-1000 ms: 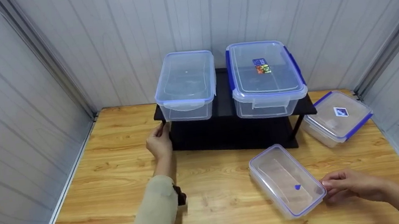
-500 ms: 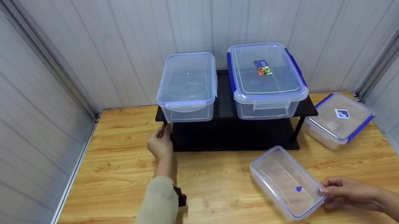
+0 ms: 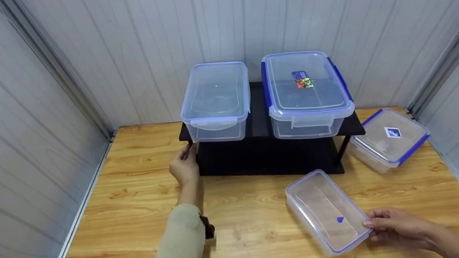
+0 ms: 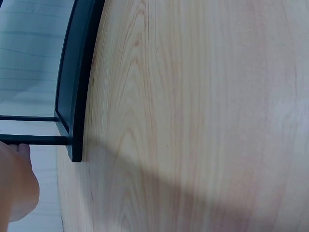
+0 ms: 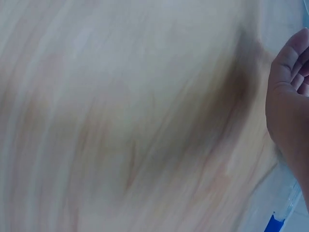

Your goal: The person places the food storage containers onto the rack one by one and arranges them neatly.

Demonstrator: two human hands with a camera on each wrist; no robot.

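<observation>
My left hand [image 3: 184, 165] holds the front left leg of a low black two-tier shelf [image 3: 256, 99]; in the left wrist view the fingers curl at that thin post [image 4: 36, 139]. Near the front of the table, a clear rectangular food container [image 3: 327, 213] with a purple-edged lid lies at an angle, a small blue mark on it. Its right front corner is pinched by my right hand [image 3: 399, 228], thumb on the rim and fingers at the side. In the right wrist view, that hand [image 5: 289, 92] appears at the right edge.
Two lidded containers stand on the shelf's top: a plain one [image 3: 214, 91] and a larger one [image 3: 306, 80] with blue side clips. Right of the shelf, another blue-clipped container [image 3: 390, 140] sits on the wooden table [image 3: 123, 229]. Panel walls [image 3: 148, 34] enclose the table.
My right hand has shifted slightly left and toward me at the container's corner, and the container has moved slightly. My left hand stays on the shelf leg.
</observation>
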